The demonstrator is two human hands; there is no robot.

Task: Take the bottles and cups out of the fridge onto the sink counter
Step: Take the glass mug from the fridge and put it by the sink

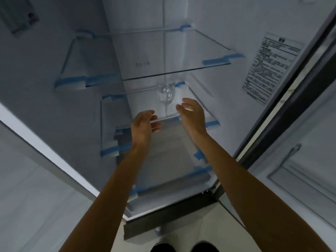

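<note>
Clear glass cup [165,92]: upright on the middle glass shelf [118,113] of the open fridge, toward the rear, alone on that shelf. Contents cannot be told.

Right hand [192,115]: just in front of the cup and to its right, not touching; fingers loosely spread and slightly curved, palm turned toward the cup, holding nothing.

Left hand [143,124]: in front of the cup and to its left, slightly farther off, over the shelf's front edge; fingers relaxed, lightly bent, holding nothing.

Upper glass shelf [163,57]: directly above the cup.

Blue tape [218,60]: on the shelf corners, either side of the cup.

Printed label [271,70]: on the fridge wall, well to the cup's right.
</note>
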